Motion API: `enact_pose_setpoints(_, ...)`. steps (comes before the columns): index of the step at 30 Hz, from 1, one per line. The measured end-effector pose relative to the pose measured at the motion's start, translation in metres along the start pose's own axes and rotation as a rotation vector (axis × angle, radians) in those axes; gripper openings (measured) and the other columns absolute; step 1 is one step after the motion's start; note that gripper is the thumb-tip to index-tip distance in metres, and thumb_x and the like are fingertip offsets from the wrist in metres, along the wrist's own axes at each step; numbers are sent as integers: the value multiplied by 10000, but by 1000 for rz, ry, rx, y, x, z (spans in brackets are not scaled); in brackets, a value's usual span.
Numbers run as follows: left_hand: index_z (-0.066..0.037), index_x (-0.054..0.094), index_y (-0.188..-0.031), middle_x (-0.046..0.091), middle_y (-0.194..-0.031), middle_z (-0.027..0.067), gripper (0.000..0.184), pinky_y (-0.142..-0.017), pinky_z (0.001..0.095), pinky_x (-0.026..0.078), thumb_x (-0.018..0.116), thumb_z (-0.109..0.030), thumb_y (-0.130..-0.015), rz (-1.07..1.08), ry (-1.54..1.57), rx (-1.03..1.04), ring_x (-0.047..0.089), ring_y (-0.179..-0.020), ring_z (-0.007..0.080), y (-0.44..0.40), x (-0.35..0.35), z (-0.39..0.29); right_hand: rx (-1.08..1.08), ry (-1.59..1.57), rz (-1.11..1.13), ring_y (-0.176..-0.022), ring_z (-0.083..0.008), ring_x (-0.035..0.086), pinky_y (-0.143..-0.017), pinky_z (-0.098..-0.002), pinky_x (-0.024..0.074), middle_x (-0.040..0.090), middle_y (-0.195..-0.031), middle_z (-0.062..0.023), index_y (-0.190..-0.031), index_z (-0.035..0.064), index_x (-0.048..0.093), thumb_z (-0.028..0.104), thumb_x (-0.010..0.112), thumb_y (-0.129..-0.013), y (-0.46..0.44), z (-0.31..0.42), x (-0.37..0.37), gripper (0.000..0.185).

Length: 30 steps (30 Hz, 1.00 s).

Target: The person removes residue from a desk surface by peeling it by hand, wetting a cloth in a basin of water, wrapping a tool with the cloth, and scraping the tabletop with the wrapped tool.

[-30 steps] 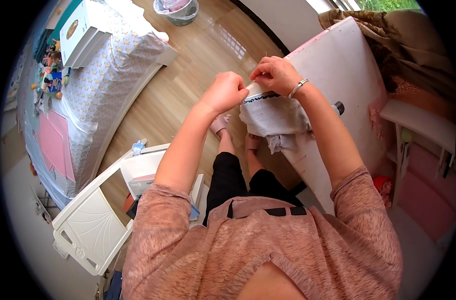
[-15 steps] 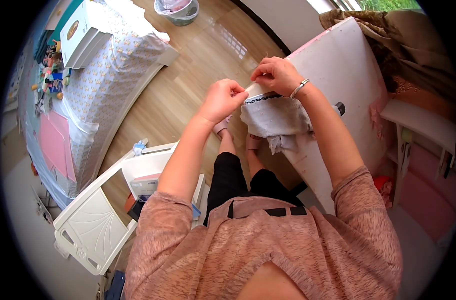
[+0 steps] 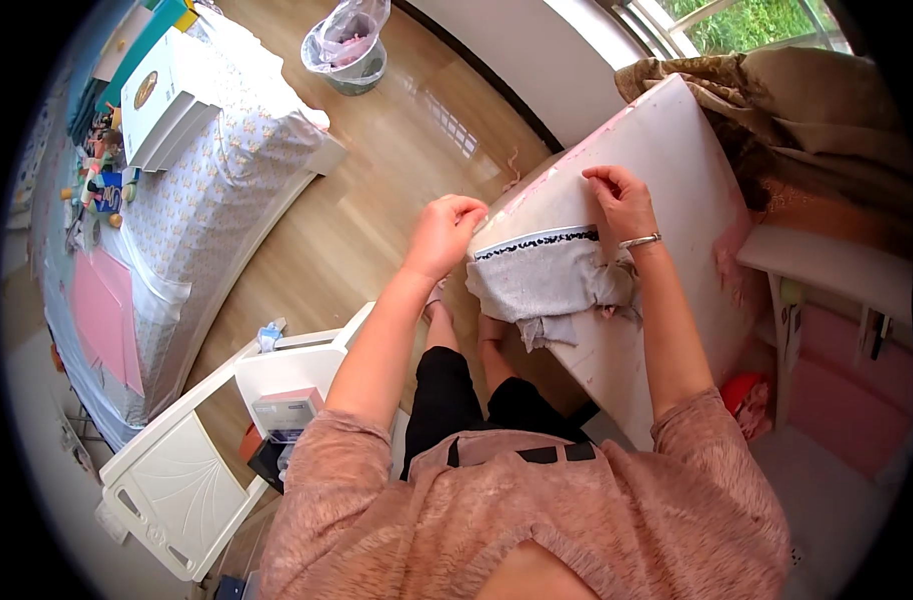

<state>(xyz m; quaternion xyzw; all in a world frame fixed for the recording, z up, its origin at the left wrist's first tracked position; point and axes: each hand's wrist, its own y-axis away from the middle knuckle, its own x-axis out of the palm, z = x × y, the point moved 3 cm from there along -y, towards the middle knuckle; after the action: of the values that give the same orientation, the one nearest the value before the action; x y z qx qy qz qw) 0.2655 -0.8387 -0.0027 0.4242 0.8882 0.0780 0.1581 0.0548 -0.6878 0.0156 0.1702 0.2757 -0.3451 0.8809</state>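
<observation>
My left hand is closed in a pinch at the near left corner of a white tabletop. Whatever lies between its fingertips is too small to make out. My right hand, with a silver bangle at the wrist, hovers over the tabletop, thumb and forefinger curled together; anything in them is hidden. Just below both hands lies a crumpled grey cloth with a black patterned trim, partly hanging over the table's edge. Along the table's far edge runs a ragged pink strip.
A bin with a clear bag stands on the wooden floor. To the left is a bed bearing white boxes and pink sheets. A white chair-like frame stands at lower left; brown curtain hangs at right.
My hands were close together at the table corner; the right has moved right and away from the left. More of the grey cloth and its trim shows. The camera view has shifted.
</observation>
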Motion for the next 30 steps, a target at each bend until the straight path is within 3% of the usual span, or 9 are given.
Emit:
enact_pose_setpoints(3, 26, 648, -824, 632, -717, 54, 164, -627, 247, 457, 627, -126, -767, 137, 7, -78, 555, -684, 84, -15, 8, -6, -29, 77, 33, -675, -57, 521, -627, -194, 436, 609, -755, 10, -876, 27, 648, 50, 584, -832, -7, 0, 5, 81)
enact_pose_setpoints(6, 25, 648, -811, 640, -725, 75, 180, -649, 263, 470, 639, -147, -758, 249, 40, -161, 579, -694, 110, -24, 13, -7, 18, 27, 45, -675, -66, 517, -632, -201, 437, 597, -747, 10, -862, 24, 640, 51, 580, -832, -10, -3, 7, 72)
enact_pose_setpoints(9, 12, 627, -774, 613, -685, 106, 146, -637, 285, 469, 630, -133, -760, 131, -86, 37, 573, -659, 163, -27, 19, -5, 44, 56, 27, -724, -168, 573, -682, -278, 468, 607, -835, -64, -845, 62, 641, 97, 591, -808, -8, -1, 7, 72)
enact_pose_setpoints(14, 8, 585, -796, 569, -674, 62, 110, -585, 269, 448, 572, -100, -811, 100, -11, 190, 527, -608, 130, -31, 30, -6, 79, 64, 36, -728, -120, 539, -673, -243, 447, 584, -819, -27, -848, 40, 629, 74, 577, -822, -7, 6, 6, 68)
enact_pose_setpoints(16, -1, 583, -805, 557, -696, 21, 96, -561, 212, 426, 535, -76, -841, 150, 339, -154, 500, -604, 75, -36, 26, -3, 89, 50, 38, -713, -80, 510, -658, -214, 432, 573, -795, 1, -854, 18, 622, 53, 571, -831, -6, 8, 5, 66)
enact_pose_setpoints(22, 10, 635, -920, 582, -736, 22, 149, -581, 197, 441, 577, -87, -822, 348, 370, -272, 515, -625, 66, -40, 21, 4, 109, 33, 25, -714, -140, 537, -665, -254, 442, 570, -802, -37, -826, 45, 626, 73, 580, -808, -5, 13, 5, 57)
enact_pose_setpoints(24, 17, 651, -858, 611, -782, 57, 173, -620, 238, 463, 645, -135, -775, 384, 84, -22, 555, -670, 109, -43, 17, -14, 111, 41, 19, -704, -138, 531, -659, -251, 437, 567, -801, -35, -825, 47, 626, 68, 583, -803, -5, 14, 5, 53)
enact_pose_setpoints(26, 8, 662, -814, 614, -784, 75, 201, -648, 272, 471, 688, -174, -734, 426, 97, -88, 575, -706, 151, -48, 18, -13, 109, 50, 16, -699, -134, 529, -654, -250, 436, 565, -798, -35, -826, 48, 626, 66, 585, -801, -5, 16, 5, 52)
enact_pose_setpoints(30, 18, 645, -763, 587, -719, 97, 170, -614, 284, 462, 661, -149, -739, 415, -40, 67, 575, -659, 177, -51, 23, -14, 123, 84, 17, -683, -127, 519, -643, -241, 432, 559, -796, -31, -826, 51, 626, 64, 587, -798, -5, 24, 5, 50)
